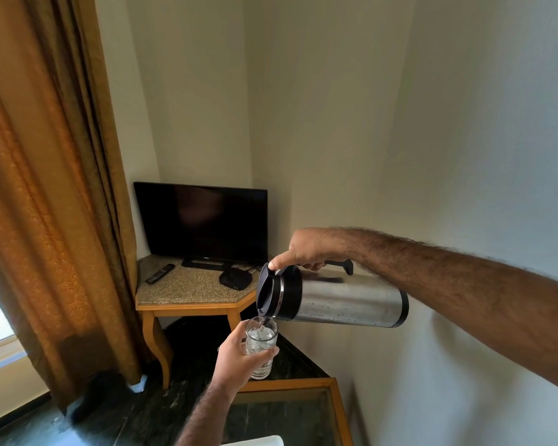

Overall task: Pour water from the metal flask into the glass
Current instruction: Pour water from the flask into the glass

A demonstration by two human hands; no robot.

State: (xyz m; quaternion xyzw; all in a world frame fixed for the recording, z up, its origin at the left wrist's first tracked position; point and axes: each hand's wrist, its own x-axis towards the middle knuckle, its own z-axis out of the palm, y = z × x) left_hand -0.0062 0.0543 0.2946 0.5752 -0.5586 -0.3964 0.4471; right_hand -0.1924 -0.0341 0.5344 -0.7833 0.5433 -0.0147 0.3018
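Observation:
The metal flask (348,300) lies tipped nearly horizontal in the air, its black lid and spout pointing left and down. My right hand (310,249) grips its black handle from above, thumb pressing the lid. Water runs from the spout into the clear glass (261,341) just below. My left hand (239,357) holds the glass upright around its lower half. The glass is more than half full of water.
A corner table (190,296) with a stone top carries a dark television (203,220), a remote (160,273) and a black box (234,279). An orange curtain (52,204) hangs at the left. A glass-topped wooden table (306,410) stands below my hands, against the right wall.

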